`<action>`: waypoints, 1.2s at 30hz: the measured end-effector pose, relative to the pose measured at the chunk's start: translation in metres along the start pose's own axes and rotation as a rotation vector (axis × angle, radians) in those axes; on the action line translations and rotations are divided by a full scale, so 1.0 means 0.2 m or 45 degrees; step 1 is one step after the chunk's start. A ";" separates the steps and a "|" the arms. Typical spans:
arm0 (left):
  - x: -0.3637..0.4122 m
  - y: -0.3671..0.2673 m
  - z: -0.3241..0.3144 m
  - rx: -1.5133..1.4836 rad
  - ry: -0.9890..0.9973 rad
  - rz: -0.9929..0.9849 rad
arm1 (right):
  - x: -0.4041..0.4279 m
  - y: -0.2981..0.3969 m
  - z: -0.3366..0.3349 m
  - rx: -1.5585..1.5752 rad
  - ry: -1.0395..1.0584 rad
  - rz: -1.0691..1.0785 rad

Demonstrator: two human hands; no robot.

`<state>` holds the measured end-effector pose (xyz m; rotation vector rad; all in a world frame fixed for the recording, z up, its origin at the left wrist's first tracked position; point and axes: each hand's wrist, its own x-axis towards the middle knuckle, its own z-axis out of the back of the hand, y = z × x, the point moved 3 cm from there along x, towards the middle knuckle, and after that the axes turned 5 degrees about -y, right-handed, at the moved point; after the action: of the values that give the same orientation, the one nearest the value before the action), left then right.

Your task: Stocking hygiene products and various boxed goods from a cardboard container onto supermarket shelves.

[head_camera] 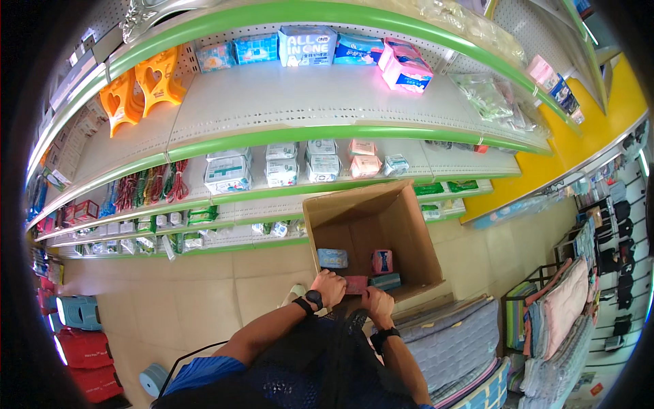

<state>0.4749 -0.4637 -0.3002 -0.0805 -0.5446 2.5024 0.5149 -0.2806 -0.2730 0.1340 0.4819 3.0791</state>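
Observation:
A large open cardboard box [416,230] stands in front of me, tilted in the view, before the shelves. My left hand [329,288] grips its near rim at the left, fingers curled over the edge. Farther right on the same rim, my right hand [379,304] has its fingers folded over the cardboard. A reddish-pink pack [356,285] shows between both hands, just inside the near wall. Also in the box lie a light blue pack [332,258], a pink and blue pack [381,262] and a teal pack [386,281].
Ahead, a green-edged shelf [286,97] carries blue packs, a pink pack [407,71] and orange plastic folding stools [153,84]. White packs [228,174] sit one level below. Folded quilted mats [449,342] are at my right; red cases [84,347] stand at far left.

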 end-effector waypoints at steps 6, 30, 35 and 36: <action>0.02 -0.03 -0.02 0.022 -0.046 -0.038 | 0.00 -0.06 0.03 0.130 -0.078 -0.004; 0.02 -0.29 0.19 -0.089 -0.517 0.548 | 0.24 -1.00 0.40 -0.088 -0.251 -0.283; -0.12 -0.26 -0.01 -0.298 -0.723 0.847 | 0.33 -1.08 0.39 -0.104 -0.264 -0.200; -0.15 -0.25 -0.07 -0.482 -0.716 0.996 | 0.34 -1.08 0.38 -0.091 -0.251 -0.197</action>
<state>0.5275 -0.4372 -0.2948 0.3431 -1.4467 3.1321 0.4547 -0.0492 -0.2619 0.3757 0.3549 2.8879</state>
